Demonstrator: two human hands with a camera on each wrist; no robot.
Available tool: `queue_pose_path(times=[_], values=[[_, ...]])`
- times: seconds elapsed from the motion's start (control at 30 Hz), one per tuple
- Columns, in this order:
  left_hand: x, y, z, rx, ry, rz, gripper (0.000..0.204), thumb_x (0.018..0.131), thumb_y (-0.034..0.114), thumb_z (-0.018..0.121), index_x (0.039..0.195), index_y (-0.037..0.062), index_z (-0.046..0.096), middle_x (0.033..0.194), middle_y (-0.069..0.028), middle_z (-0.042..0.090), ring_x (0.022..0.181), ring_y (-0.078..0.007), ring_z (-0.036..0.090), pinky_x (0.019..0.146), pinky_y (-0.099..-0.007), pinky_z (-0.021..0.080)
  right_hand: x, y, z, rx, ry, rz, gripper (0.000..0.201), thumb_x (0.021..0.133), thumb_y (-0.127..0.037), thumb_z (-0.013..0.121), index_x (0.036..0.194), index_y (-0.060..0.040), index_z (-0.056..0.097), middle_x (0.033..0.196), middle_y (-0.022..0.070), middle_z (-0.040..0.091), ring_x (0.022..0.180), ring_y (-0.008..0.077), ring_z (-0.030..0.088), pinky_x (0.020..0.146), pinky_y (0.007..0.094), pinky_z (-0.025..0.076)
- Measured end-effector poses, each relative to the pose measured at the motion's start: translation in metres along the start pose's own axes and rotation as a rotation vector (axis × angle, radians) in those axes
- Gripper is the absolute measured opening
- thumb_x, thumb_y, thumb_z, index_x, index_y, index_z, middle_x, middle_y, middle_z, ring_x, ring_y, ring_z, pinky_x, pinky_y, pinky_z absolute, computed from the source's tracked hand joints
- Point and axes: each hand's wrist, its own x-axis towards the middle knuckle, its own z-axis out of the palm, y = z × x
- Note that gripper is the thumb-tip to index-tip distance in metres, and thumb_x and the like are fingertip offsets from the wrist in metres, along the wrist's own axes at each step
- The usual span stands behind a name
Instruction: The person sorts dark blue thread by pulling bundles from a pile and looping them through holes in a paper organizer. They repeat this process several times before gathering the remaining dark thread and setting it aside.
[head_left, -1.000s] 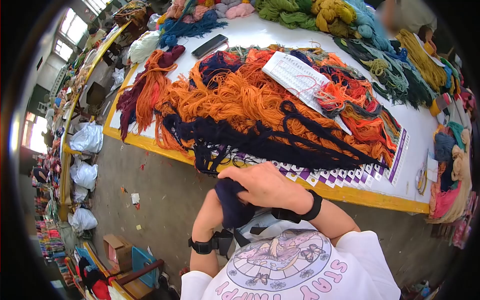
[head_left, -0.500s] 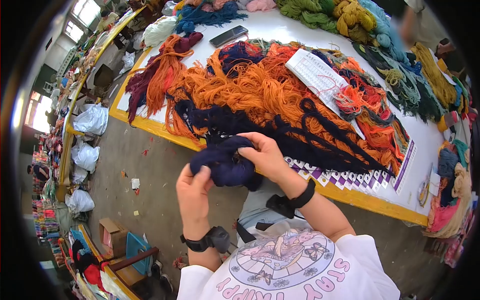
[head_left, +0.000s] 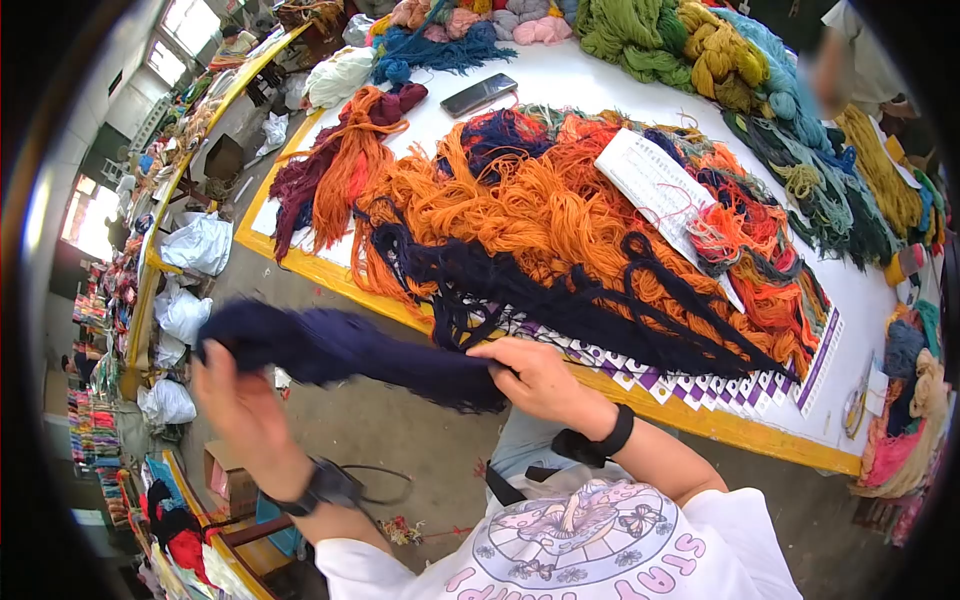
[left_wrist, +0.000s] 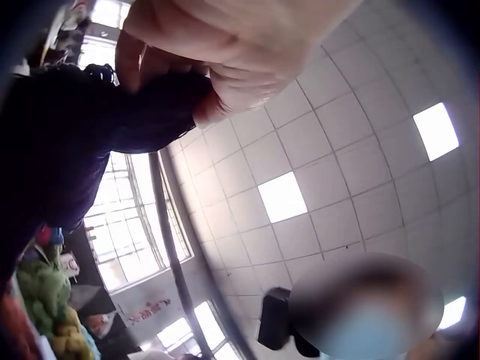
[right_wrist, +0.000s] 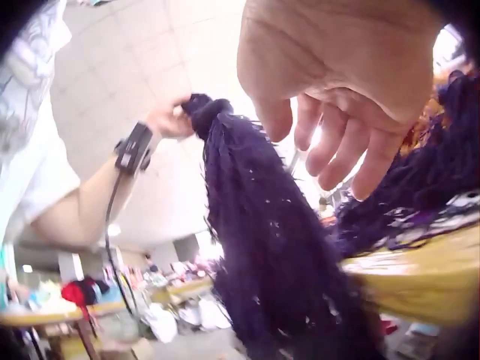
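Observation:
A dark navy hank of yarn [head_left: 345,345] stretches sideways in front of the person, off the table's front edge. At its knotted, bunched end, the left hand [head_left: 245,405] grips it; in the left wrist view thumb and fingers of that hand [left_wrist: 232,45] pinch the dark yarn [left_wrist: 56,135]. By the loose end is the right hand [head_left: 545,380]. Seen from the right wrist, this hand [right_wrist: 337,75] has its fingers loosely bent beside the yarn [right_wrist: 262,225], which fans out and hangs past them. More navy strands [head_left: 560,310] lie across an orange yarn pile [head_left: 520,200].
The white table [head_left: 855,330] has a yellow edge and bears purple-and-white cards [head_left: 690,385], a paper sheet [head_left: 655,190], a phone [head_left: 479,95] and maroon yarn [head_left: 310,185]. Green yarn [head_left: 630,40] is heaped behind. White bags [head_left: 195,243] stand on the floor at left.
The navy yarn went from a bundle between both hands to a stretched-out hank. My left hand moved left with its bunched end; the right hand, earlier gripping the bundle, now stands at the loose end.

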Motion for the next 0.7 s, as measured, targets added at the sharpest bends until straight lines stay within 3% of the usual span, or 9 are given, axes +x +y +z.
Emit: queue_pose_path(times=[0.07,0.17,0.23,0.3,0.5,0.53,0.63,0.7], values=[[0.053,0.013,-0.006,-0.026,0.086,0.039,0.031,0.088,0.024,0.053,0.111,0.0031,0.055,0.109,-0.0074,0.059,0.101,-0.0147,0.055,0.089,-0.0316,0.040,0.005,-0.001,-0.012,-0.028,-0.002,-0.021,0.028,0.076,-0.012,0.061,0.104,-0.0087,0.056,0.079,0.0074,0.059,0.068,0.0267,0.059,0.059,0.0348,0.048],[0.129,0.031,0.001,-0.187,0.015,0.174,0.027,0.089,0.015,0.052,0.111,-0.0002,0.054,0.109,-0.0084,0.059,0.099,-0.0159,0.056,0.087,-0.0295,0.043,-0.006,0.026,-0.018,-0.073,-0.126,0.178,0.025,0.076,-0.012,0.061,0.100,-0.0068,0.058,0.075,0.0082,0.059,0.065,0.0253,0.059,0.057,0.0334,0.047],[0.176,0.045,-0.007,-0.071,-0.006,0.269,0.023,0.088,0.013,0.052,0.107,-0.0002,0.055,0.101,-0.0087,0.062,0.091,-0.0156,0.059,0.082,-0.0284,0.046,-0.017,0.048,-0.015,-0.080,-0.074,0.179,0.015,0.077,-0.009,0.060,0.091,-0.0047,0.060,0.071,0.0098,0.057,0.062,0.0262,0.059,0.055,0.0333,0.047],[0.212,0.048,0.001,0.139,0.227,0.483,0.024,0.084,0.016,0.059,0.102,0.0002,0.058,0.097,-0.0073,0.062,0.086,-0.0141,0.059,0.080,-0.0286,0.046,-0.019,0.052,-0.013,-0.097,0.011,0.109,0.010,0.076,-0.007,0.060,0.086,-0.0039,0.061,0.070,0.0105,0.057,0.061,0.0270,0.058,0.054,0.0335,0.047],[0.283,0.035,-0.008,0.420,0.379,0.224,0.026,0.077,0.026,0.067,0.097,0.0096,0.062,0.089,-0.0017,0.061,0.079,-0.0094,0.056,0.065,-0.0237,0.042,-0.014,0.053,-0.015,-0.080,-0.006,0.115,0.009,0.073,-0.003,0.060,0.082,-0.0030,0.061,0.070,0.0106,0.058,0.060,0.0267,0.059,0.053,0.0322,0.048],[0.298,0.027,-0.016,0.417,0.348,0.184,0.036,0.074,0.032,0.069,0.103,0.0124,0.061,0.087,0.0001,0.061,0.077,-0.0086,0.056,0.063,-0.0226,0.039,-0.014,0.052,-0.015,-0.084,-0.015,0.119,0.009,0.073,-0.002,0.060,0.082,-0.0031,0.061,0.070,0.0102,0.058,0.060,0.0263,0.059,0.052,0.0319,0.048],[0.331,0.015,-0.018,0.620,0.488,0.154,0.036,0.074,0.033,0.068,0.103,0.0112,0.062,0.086,-0.0005,0.062,0.074,-0.0085,0.056,0.060,-0.0226,0.039,-0.012,0.053,-0.016,-0.089,-0.030,0.120,0.009,0.072,-0.001,0.061,0.081,-0.0025,0.062,0.069,0.0094,0.058,0.059,0.0247,0.059,0.051,0.0305,0.047],[0.364,0.004,-0.021,0.542,0.438,0.263,0.041,0.072,0.034,0.070,0.103,0.0079,0.063,0.087,-0.0026,0.063,0.072,-0.0108,0.058,0.061,-0.0238,0.043,-0.010,0.053,-0.016,-0.082,-0.016,0.102,0.009,0.071,0.001,0.060,0.080,-0.0012,0.062,0.066,0.0092,0.058,0.056,0.0232,0.058,0.049,0.0287,0.046]])
